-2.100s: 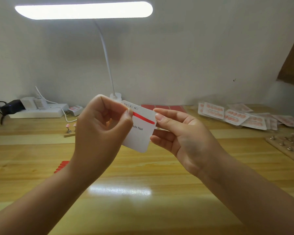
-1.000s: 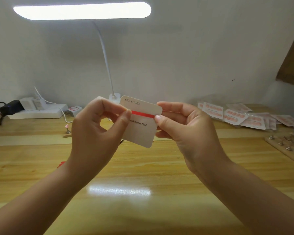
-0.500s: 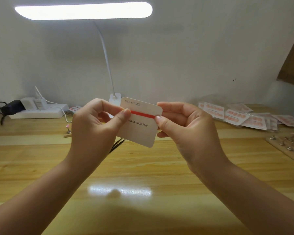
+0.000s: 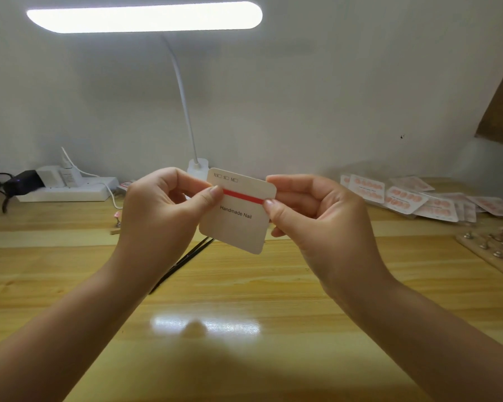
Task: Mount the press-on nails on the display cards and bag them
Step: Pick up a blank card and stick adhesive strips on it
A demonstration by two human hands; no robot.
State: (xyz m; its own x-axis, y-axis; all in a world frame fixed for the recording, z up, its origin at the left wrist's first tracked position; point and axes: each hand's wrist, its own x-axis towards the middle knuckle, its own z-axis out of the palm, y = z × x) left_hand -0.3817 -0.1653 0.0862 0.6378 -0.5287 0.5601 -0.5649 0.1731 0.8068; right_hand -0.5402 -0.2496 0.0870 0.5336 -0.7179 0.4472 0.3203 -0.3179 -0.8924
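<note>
We see the left hand (image 4: 169,216) and right hand (image 4: 311,216) raised, each pinching the display card (image 4: 238,224) by its red strip (image 4: 243,196).

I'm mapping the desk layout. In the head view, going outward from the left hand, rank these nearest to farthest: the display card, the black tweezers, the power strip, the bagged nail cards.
1. Display card: pinched in the left hand itself, at centre.
2. Tweezers: on the desk just below that hand.
3. Power strip: back left, by the wall.
4. Bagged nail cards: far right, beyond the right hand.
</note>
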